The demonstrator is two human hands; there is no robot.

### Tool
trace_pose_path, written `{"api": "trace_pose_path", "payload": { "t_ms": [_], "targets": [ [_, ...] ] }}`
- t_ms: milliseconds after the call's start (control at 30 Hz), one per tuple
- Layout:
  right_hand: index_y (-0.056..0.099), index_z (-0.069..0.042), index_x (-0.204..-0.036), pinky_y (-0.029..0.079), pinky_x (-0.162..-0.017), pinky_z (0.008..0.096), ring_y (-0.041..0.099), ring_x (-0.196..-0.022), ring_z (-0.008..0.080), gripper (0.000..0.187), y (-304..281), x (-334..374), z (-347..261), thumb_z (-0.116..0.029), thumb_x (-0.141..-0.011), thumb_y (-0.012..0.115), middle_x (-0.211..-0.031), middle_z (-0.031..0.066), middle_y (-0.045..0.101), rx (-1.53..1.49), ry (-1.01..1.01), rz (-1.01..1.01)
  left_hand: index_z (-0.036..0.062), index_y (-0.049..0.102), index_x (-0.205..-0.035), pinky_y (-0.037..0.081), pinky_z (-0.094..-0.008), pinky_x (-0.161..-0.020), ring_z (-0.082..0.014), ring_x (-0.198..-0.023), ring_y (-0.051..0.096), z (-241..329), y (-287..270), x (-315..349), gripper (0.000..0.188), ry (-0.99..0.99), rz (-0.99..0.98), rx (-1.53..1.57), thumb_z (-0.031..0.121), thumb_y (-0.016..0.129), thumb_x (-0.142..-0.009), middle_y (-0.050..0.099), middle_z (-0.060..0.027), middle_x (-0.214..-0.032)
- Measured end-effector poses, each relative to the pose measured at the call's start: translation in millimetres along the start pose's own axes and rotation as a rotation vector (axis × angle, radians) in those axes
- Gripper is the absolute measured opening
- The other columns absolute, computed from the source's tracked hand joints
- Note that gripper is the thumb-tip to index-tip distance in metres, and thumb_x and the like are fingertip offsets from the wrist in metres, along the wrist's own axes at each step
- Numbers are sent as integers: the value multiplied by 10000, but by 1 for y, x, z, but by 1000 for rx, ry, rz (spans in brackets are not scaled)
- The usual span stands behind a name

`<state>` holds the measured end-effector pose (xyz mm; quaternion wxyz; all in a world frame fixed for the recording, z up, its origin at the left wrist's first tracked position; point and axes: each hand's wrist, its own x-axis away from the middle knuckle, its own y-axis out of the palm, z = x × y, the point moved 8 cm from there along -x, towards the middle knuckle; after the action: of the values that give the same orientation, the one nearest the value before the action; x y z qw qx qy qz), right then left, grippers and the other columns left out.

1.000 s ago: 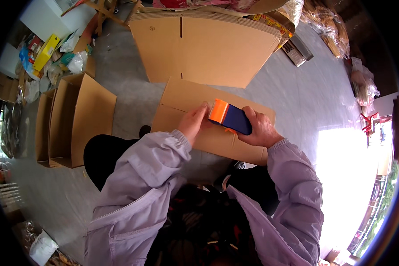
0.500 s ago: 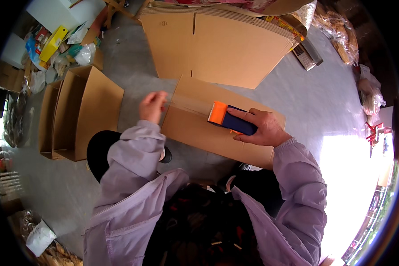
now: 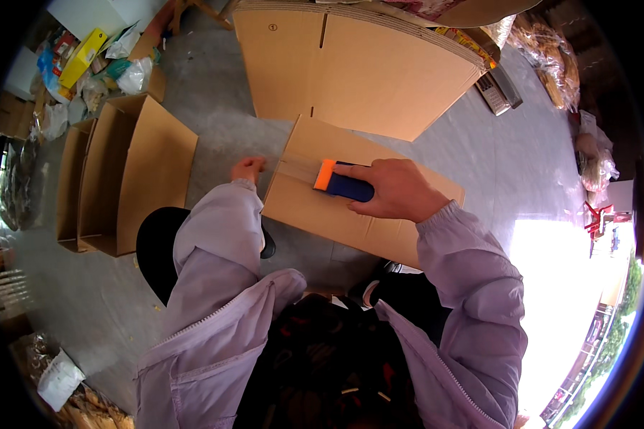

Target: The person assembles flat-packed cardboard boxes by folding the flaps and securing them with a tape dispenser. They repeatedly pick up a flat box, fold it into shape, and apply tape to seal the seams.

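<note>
A closed cardboard box (image 3: 386, 152) lies in front of me, slightly slanted, with a strip of clear tape (image 3: 293, 169) along its top seam near the left end. My right hand (image 3: 401, 189) grips a tape dispenser (image 3: 350, 187) with a dark blue body and an orange front. The dispenser rests on the box top, its orange edge facing left over the seam. Just off the box's left end is my left hand (image 3: 247, 169), low and partly hidden by its sleeve. Its fingers are blurred, and I cannot tell whether they touch the box.
Beyond the box stands a stack of flat cardboard cartons (image 3: 365, 79). Open cardboard boxes (image 3: 157, 168) stand on the floor to the left, with bags and packages (image 3: 86, 79) behind them. A grey keypad device (image 3: 495, 93) lies at the far right, near plastic-wrapped bundles (image 3: 547, 61).
My right hand has moved left along the box with the tape dispenser. My left hand has dropped lower beside the box's left end. The view has shifted slightly.
</note>
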<state>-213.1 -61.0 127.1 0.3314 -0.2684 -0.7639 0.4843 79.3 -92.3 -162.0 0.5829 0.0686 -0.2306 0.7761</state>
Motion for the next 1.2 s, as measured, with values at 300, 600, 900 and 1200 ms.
{"api": "trace_pose_path", "payload": {
  "t_ms": [300, 600, 900, 1200],
  "targets": [
    [620, -271, -1248, 490, -690, 419, 619, -717, 313, 553, -2, -5, 5, -433, -722, 672, -736, 137, 617, -15, -16, 49, 54, 446, -1380, 367, -385, -1055, -334, -1266, 479, 98, 34, 42, 502, 340, -145, -8, 349, 484, -976, 537, -174, -1336],
    [643, -225, -1206, 504, -686, 402, 642, -745, 312, 525, 1, -17, 3, -458, -736, 648, -786, 122, 666, -3, -73, -18, 21, 422, -1393, 291, -437, -1112, -324, -1342, 385, 183, 80, 160, 481, 899, -341, -613, 320, 379, -1019, 458, -146, -1419],
    [636, -240, -1221, 507, -708, 396, 646, -757, 303, 542, -10, 55, 48, -411, -708, 664, -826, 110, 681, 29, 49, -125, 75, 307, -1470, 217, -405, -1156, -254, -1426, 250, 176, 90, 175, 645, 1010, -266, -1046, 471, 427, -976, 274, -86, -1544],
    [631, -288, -1232, 505, -675, 386, 635, -704, 293, 561, -23, 158, 114, -326, -673, 654, -764, 101, 662, 117, 241, -221, 99, 242, -1501, 191, -414, -1163, -256, -1441, 216, 171, 95, 171, 741, 1006, -264, -1108, 516, 480, -938, 240, -84, -1560]
  ]
}}
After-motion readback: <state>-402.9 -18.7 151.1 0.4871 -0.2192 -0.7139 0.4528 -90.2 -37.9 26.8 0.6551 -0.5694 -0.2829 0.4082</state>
